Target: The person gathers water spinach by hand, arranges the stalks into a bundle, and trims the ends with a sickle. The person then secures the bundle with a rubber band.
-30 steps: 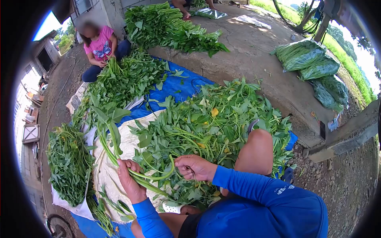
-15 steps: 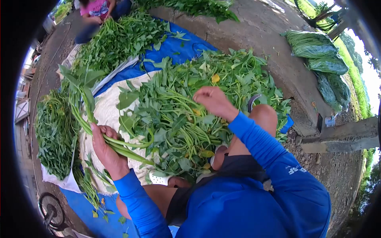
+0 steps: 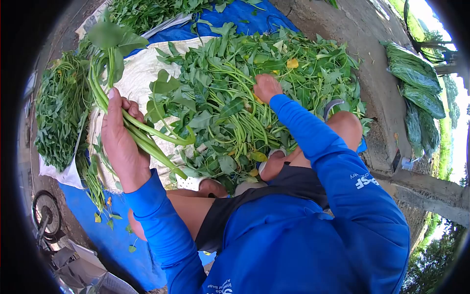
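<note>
My left hand (image 3: pixel 122 132) is closed around a small bunch of water spinach (image 3: pixel 155 151), its thick stems pointing down to the right and its broad leaves rising above the fingers. In front of me a wide, loose pile of water spinach (image 3: pixel 240 122) lies across the ground cover. My right hand (image 3: pixel 267 88) is down at the upper middle of this pile, its fingers curled in on the stems there. The fingertips are partly hidden. A curved blade (image 3: pixel 333 108) lies by my right knee.
A pale woven sack (image 3: pixel 139 73) and a blue tarp (image 3: pixel 105 220) lie under the greens. Another heap (image 3: pixel 58 112) stands at the left. Wrapped bundles (image 3: pixel 416 73) sit on the ground at the right. A concrete beam (image 3: pixel 421 193) and a wheel (image 3: pixel 46 213) flank me.
My view has tilted down, so the other person at the top left is out of sight. My right hand has gone from hovering above the pile to down among its stems. My left still grips its bunch.
</note>
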Tool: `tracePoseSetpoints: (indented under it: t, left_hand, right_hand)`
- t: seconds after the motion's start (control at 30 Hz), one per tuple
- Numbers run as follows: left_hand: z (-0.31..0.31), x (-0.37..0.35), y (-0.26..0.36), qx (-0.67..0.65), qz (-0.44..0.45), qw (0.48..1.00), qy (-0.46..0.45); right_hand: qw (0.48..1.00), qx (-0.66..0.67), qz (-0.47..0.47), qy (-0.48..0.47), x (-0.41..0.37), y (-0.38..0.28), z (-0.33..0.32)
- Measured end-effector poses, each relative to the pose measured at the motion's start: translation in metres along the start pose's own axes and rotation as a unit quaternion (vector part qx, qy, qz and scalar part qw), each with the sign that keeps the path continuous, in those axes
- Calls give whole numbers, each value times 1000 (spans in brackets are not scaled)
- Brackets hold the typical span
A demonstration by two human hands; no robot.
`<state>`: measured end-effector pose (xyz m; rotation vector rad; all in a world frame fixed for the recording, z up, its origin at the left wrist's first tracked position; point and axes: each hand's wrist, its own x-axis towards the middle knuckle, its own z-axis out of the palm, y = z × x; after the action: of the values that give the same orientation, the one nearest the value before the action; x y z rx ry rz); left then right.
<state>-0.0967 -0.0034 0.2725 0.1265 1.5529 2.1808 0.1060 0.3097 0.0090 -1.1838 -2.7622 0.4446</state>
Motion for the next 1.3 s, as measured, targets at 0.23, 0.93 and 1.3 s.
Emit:
tracePoseSetpoints:
  t: [0.23,0.93,1.3]
  left_hand:
    - [-8,-3,1,44,0,999,26]
    - [-3,-14,-47,74,-26,996,-36]
    - [35,-58,-110,40,-67,987,-139]
  right_hand:
    - [987,-31,0,-159,41,-21,-36]
    - [788,595,88,-128,-101,-58,-166]
    - [755,628,-51,-179,-161,-152,-143]
